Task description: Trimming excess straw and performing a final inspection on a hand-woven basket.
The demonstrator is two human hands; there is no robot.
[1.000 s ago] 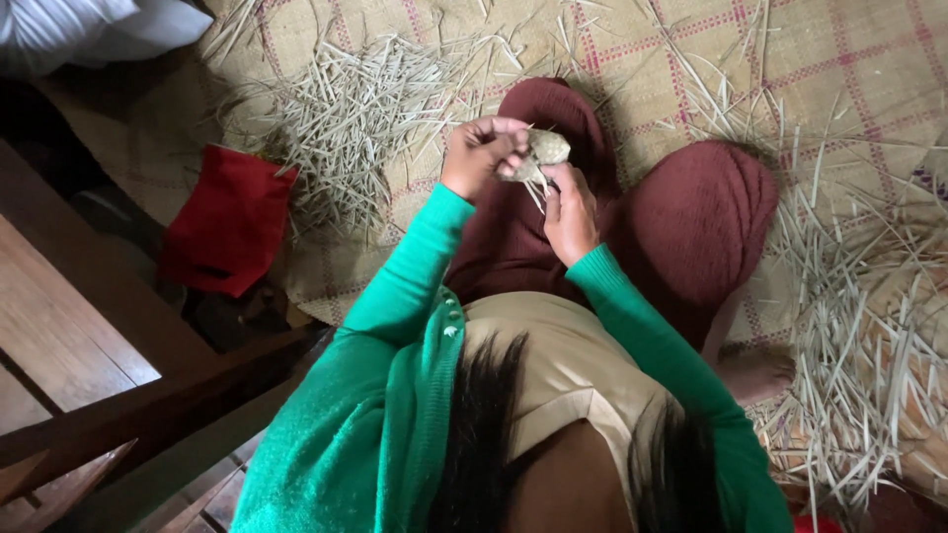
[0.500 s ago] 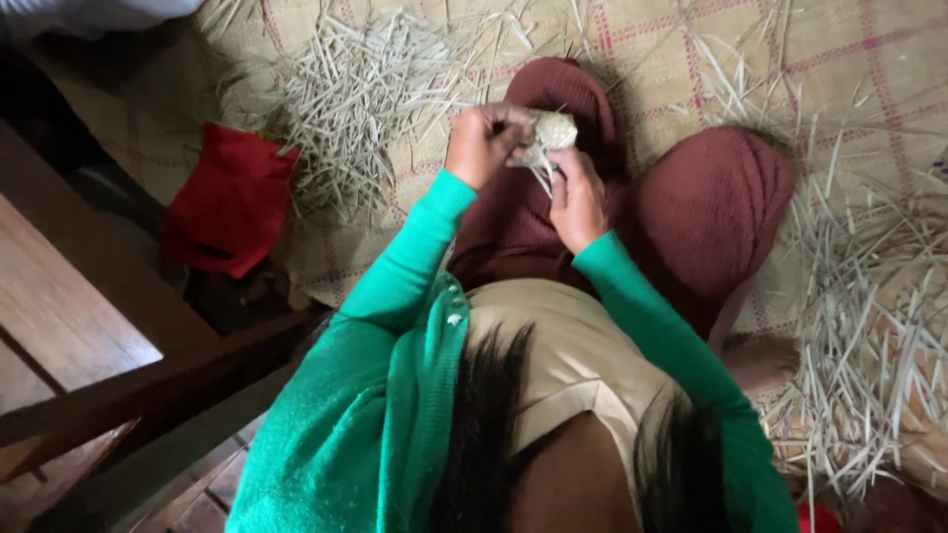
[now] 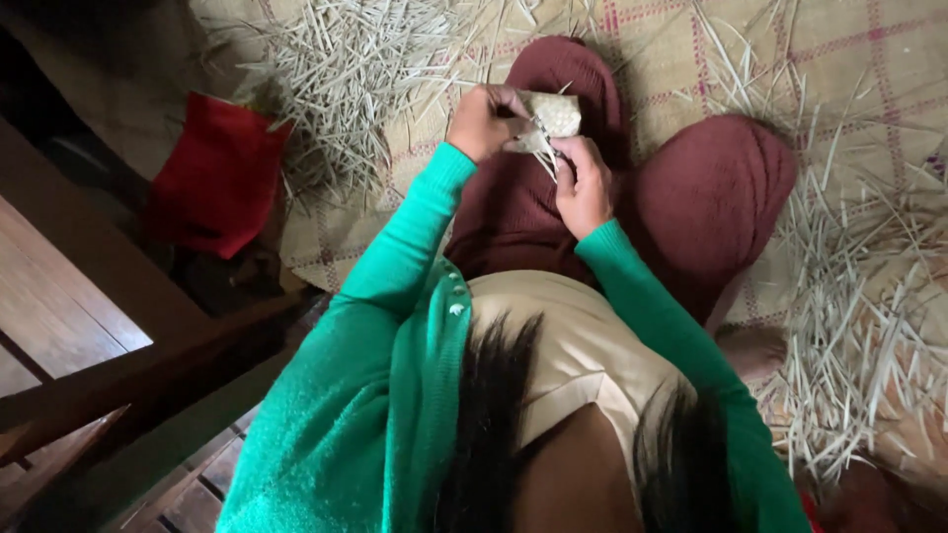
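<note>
Head view, looking straight down a seated person's front: both hands meet above the lap at about twelve o'clock from the chest. The left hand (image 3: 484, 120), in a bright green knitted sleeve (image 3: 405, 237), has its fingers curled shut round the left edge of a small pale woven straw pouch (image 3: 551, 115), boxy and plaited from flat strips. The right hand (image 3: 583, 183), just at five o'clock of the pouch, pinches with thumb and forefinger closed on thin loose strip ends that hang from the pouch's lower edge; its other fingers are folded in. The pouch sits between the two hands, held off the maroon cloth trousers (image 3: 711, 197) that cover the bent knees beneath it.

At ten o'clock of the hands lies a loose heap of pale dry straw strips (image 3: 346, 74) on a tan woven floor mat with pink checked lines (image 3: 839, 59). A second scatter of the same strips (image 3: 849, 326) spreads at four o'clock, beside the right knee. A red folded cloth (image 3: 217, 173) lies at nine o'clock, near the mat's edge. Dark brown wooden planks (image 3: 69, 306) fill the seven o'clock corner.
</note>
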